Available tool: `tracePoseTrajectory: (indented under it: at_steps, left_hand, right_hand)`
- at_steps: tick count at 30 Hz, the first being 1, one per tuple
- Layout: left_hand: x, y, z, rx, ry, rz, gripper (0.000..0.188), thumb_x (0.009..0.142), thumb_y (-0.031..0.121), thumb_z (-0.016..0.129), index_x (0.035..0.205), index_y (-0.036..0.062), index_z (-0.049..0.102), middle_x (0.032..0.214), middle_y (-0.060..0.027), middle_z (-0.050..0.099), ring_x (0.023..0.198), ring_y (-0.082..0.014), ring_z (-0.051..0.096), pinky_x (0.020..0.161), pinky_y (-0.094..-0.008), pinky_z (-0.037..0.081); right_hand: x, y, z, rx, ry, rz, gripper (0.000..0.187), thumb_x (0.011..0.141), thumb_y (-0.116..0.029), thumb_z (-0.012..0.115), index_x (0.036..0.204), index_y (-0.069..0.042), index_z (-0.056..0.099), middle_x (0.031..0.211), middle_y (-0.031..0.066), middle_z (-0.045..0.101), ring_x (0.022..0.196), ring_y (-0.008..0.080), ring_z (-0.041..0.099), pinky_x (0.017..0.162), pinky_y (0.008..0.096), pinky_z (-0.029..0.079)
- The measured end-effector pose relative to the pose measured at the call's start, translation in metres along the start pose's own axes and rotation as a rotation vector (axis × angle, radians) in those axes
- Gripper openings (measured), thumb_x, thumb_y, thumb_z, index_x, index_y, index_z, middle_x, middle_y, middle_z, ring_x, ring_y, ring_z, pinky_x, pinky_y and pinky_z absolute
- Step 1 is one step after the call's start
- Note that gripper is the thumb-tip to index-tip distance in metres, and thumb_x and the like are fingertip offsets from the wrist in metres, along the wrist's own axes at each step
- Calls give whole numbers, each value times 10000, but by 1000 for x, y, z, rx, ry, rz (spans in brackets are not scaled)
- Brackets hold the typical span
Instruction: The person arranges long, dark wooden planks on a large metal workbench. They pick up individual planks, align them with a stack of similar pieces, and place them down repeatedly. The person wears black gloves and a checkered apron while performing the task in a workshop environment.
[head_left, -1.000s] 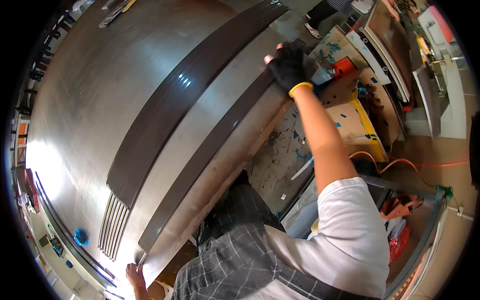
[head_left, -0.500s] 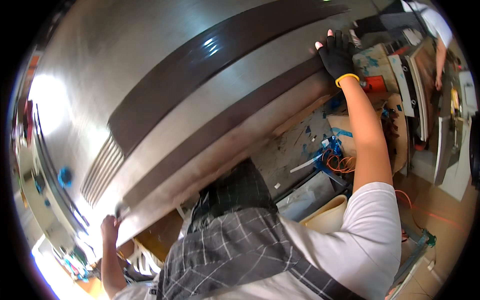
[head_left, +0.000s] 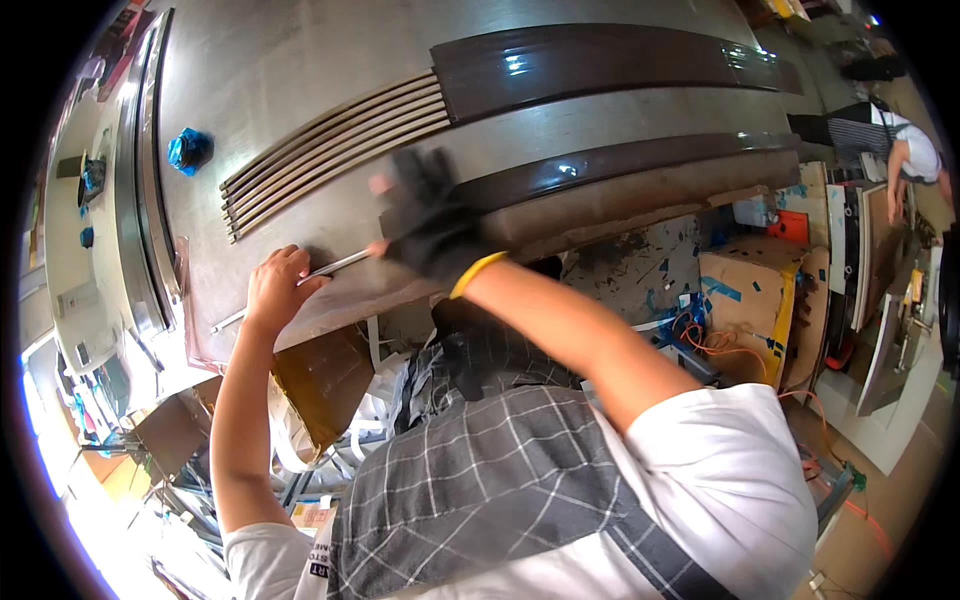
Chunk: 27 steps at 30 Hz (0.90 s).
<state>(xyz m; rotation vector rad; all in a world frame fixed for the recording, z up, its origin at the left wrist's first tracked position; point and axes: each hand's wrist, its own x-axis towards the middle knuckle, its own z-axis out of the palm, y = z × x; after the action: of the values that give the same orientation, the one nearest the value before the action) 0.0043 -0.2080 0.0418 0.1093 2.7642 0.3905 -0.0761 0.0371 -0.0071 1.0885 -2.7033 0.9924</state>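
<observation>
My bare left hand rests at the near left part of the metal table, its fingers closed round a thin pale metal rod. The rod slants along the tabletop, sticking out on both sides of the hand. My right hand, in a black glove with bare fingertips, is smeared by motion over the near strip's left end; one fingertip is close to the rod. Beyond both hands lie several slim brown bars side by side. They meet a wide dark glossy strip. A narrower dark strip runs nearer me.
A blue wrapped lump sits on the table's left side. Below the near edge are a cardboard box, an orange cable and another carton. Panels lean at the right, and another person is beyond them.
My right hand has left the far right end of the strips and come across to near my left hand. The view has turned left, showing the thin rod at my left hand.
</observation>
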Motion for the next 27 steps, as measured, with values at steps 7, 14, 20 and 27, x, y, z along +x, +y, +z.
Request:
tracePoseTrajectory:
  at_steps: [7, 14, 20, 27]
  left_hand:
    - [14, -2, 1, 71, -53, 9, 310, 701, 283, 721, 713, 63, 504, 760, -92, 550, 782, -305, 555, 647, -417, 430]
    - [1, 9, -9, 47, -119, -99, 351, 650, 226, 770, 681, 46, 469, 737, -115, 540, 715, -311, 552, 613, -409, 429]
    - [5, 12, -10, 127, -205, -174, 357, 650, 216, 773, 676, 31, 468, 726, -112, 545, 688, -301, 556, 609, -404, 430]
    - [11, 15, -19, 234, -352, -313, 330, 633, 197, 792, 697, 36, 511, 739, -99, 573, 691, -286, 570, 625, -394, 448]
  right_hand:
    - [14, -38, 28, 91, 133, 48, 773, 755, -527, 595, 1320, -39, 395, 1414, 244, 290, 1342, 373, 217, 1101, 525, 110]
    - [-51, 151, -124, -418, 400, 377, 812, 737, -538, 602, 1310, -6, 382, 1357, 253, 342, 1283, 406, 277, 1084, 515, 155]
    - [-95, 291, -227, -614, 392, 483, 749, 766, -539, 574, 1265, 0, 425, 1335, 228, 378, 1250, 395, 315, 1066, 488, 203]
    - [-141, 444, -326, -770, 366, 574, 684, 798, -507, 545, 1274, -28, 432, 1314, 215, 431, 1230, 379, 368, 1049, 463, 262]
